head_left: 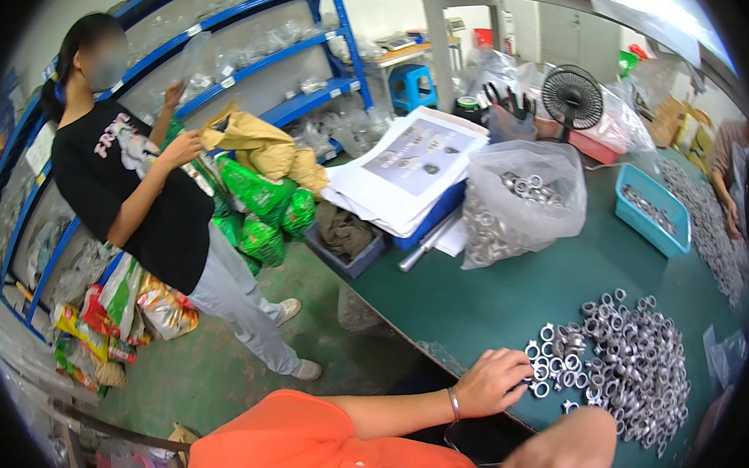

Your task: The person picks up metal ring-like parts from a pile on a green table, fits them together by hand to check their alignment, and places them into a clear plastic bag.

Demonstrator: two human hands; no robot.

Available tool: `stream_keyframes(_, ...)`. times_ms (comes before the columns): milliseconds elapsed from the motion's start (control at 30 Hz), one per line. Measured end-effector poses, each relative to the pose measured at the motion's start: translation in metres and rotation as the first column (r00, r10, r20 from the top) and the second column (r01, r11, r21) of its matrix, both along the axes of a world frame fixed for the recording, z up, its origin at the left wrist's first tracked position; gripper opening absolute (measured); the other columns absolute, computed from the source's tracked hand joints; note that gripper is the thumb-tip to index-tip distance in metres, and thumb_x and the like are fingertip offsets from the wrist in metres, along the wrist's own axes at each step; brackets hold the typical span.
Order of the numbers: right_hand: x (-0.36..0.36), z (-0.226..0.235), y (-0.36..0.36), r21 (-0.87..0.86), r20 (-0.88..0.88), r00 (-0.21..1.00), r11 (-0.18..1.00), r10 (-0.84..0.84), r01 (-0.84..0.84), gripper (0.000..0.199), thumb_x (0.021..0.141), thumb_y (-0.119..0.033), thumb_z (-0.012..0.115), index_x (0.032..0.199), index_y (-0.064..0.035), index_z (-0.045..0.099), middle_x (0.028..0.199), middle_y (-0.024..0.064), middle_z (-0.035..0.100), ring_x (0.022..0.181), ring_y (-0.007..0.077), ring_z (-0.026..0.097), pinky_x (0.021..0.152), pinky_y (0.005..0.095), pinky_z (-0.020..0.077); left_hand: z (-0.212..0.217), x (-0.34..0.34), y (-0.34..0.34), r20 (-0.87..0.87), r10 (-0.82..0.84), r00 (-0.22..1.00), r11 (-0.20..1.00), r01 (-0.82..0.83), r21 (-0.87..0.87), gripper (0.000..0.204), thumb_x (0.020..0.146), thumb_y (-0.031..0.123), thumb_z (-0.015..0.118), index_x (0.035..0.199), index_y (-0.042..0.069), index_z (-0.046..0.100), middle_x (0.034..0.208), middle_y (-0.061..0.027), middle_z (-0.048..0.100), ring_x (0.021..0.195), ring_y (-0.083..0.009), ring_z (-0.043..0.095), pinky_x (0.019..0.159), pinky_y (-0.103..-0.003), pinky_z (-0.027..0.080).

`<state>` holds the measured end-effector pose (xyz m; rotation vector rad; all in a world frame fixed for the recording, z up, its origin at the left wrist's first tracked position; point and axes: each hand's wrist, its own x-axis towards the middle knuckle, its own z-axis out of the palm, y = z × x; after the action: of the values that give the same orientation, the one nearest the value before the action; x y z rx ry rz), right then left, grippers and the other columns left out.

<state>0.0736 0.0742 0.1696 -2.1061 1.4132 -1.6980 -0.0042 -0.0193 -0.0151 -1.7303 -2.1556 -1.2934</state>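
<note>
A big heap of small silver metal rings [635, 364] lies on the green table [496, 295]. My left hand [494, 382], with a thin bracelet at the wrist, rests palm-down at the heap's left edge, its fingertips touching a few loose rings [541, 369]. My sleeve is orange [301, 450]. My right hand [572, 444] sits low at the frame's bottom edge, just below the heap; its fingers are hidden. A dark flat object [485, 438] lies between my two arms.
A clear bag of rings [517, 205], a stack of printed papers [409, 169], a blue bin [653, 211] and a small black fan [572, 98] stand further back. A person in a black shirt [135, 187] stands by blue shelves [238, 63]. Green sacks [263, 214] lie on the floor. Another person's arm [727, 181] is at the right.
</note>
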Motion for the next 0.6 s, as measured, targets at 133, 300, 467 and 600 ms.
stream_keyframes(133, -0.005, 0.004, 0.009, 0.258, -0.459, 0.648, 0.606, -0.608, 0.752, 0.021, 0.074, -0.008, 0.06, 0.093, -0.0003, 0.066, 0.078, 0.0067, 0.06, 0.07, 0.0183, 0.061, 0.064, 0.0318, 0.0479, -0.02, -0.007, 0.01, -0.194, 0.0, 0.981, 0.988, -0.03, -0.152, 0.03, 0.078, 0.021, 0.069, 0.104, 0.008, 0.066, 0.116, -0.0076, 0.06, 0.106, -0.0267, 0.056, 0.085, -0.04, 0.043)
stream_keyframes(300, -0.016, -0.072, -0.019, 0.253, -0.594, 0.246, 0.113, -0.766, 0.961, 0.016, 0.073, -0.014, 0.061, 0.087, -0.0061, 0.062, 0.073, 0.0112, 0.056, 0.074, 0.0287, 0.06, 0.063, 0.0466, 0.0467, -0.016, -0.007, 0.009, -0.119, 0.051, 0.992, 0.991, -0.065, -0.12, 0.017, 0.079, 0.023, 0.067, 0.088, 0.008, 0.066, 0.099, -0.0134, 0.065, 0.096, -0.0321, 0.059, 0.085, -0.043, 0.045)
stream_keyframes(467, 0.016, -0.117, 0.011, 0.26, -0.436, -0.143, -0.277, -0.889, 0.925, 0.038, 0.076, -0.012, 0.068, 0.112, -0.0036, 0.061, 0.117, 0.0153, 0.06, 0.109, 0.0345, 0.057, 0.096, 0.048, 0.0411, -0.016, -0.01, 0.008, -0.034, -0.01, 0.999, 1.0, 0.009, -0.025, 0.019, 0.08, 0.019, 0.067, 0.095, 0.009, 0.063, 0.101, -0.0106, 0.062, 0.093, -0.0316, 0.059, 0.082, -0.04, 0.045)
stream_keyframes(600, 0.062, -0.17, 0.026, 0.255, -0.522, -0.475, -0.661, -0.708, 0.706, 0.04, 0.082, -0.019, 0.07, 0.12, -0.0066, 0.06, 0.127, 0.0122, 0.057, 0.121, 0.0311, 0.052, 0.101, 0.0445, 0.0399, -0.006, -0.006, 0.007, -0.049, 0.052, 0.997, 0.997, -0.05, 0.052, 0.034, 0.07, 0.013, 0.075, 0.097, 0.007, 0.056, 0.102, -0.0101, 0.058, 0.094, -0.0306, 0.056, 0.079, -0.039, 0.043)
